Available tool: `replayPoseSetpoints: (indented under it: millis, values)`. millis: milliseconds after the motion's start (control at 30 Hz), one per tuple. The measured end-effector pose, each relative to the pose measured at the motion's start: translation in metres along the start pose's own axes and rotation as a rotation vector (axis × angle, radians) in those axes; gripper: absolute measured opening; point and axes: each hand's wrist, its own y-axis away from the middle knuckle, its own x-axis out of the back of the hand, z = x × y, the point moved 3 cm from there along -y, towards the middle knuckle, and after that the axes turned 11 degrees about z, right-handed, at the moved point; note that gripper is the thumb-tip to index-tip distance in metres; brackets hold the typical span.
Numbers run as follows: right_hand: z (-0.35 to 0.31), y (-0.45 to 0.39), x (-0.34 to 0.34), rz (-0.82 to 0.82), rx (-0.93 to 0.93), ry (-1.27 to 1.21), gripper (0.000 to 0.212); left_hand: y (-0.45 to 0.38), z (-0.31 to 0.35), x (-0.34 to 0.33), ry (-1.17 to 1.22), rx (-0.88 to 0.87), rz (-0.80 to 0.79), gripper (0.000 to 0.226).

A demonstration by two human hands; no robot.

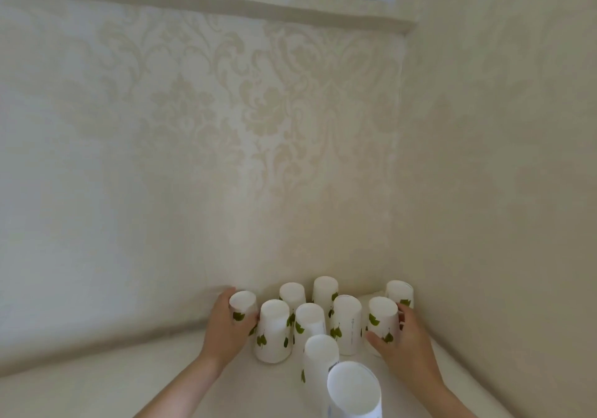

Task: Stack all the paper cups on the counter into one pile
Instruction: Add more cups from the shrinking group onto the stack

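Note:
Several white paper cups with green leaf prints stand upside down in a cluster on the pale counter (97, 382) in a wall corner. My left hand (224, 327) wraps around the far-left cup (243, 304). My right hand (407, 340) grips the right-hand cup (382, 316), thumb in front, fingers behind. Between them stand other cups, such as one (274, 330) beside my left hand and one (346, 320) in the middle. The nearest cup (353, 391) is at the bottom edge, partly hiding another cup (318, 359).
Patterned cream walls (258, 126) meet in a corner right behind the cups; a far cup (400, 291) stands close to the right wall. Bare counter surface lies to the left of the cluster and on the near right.

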Motion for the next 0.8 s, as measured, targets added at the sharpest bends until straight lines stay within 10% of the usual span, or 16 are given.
replayPoseSetpoints:
  millis: [367, 567, 800]
  values:
    - [-0.009, 0.006, 0.059, 0.151, -0.035, -0.114, 0.058, 0.029, 0.084, 0.050, 0.290, -0.130, 0.339, 0.056]
    - [-0.056, 0.030, 0.116, 0.177, -0.048, -0.319, 0.054, 0.114, 0.189, 0.050, 0.360, -0.356, -0.240, 0.068]
    - [-0.123, 0.084, 0.158, -0.033, 0.144, -0.489, 0.027, 0.167, 0.145, 0.031, 0.174, -0.166, -0.421, 0.074]
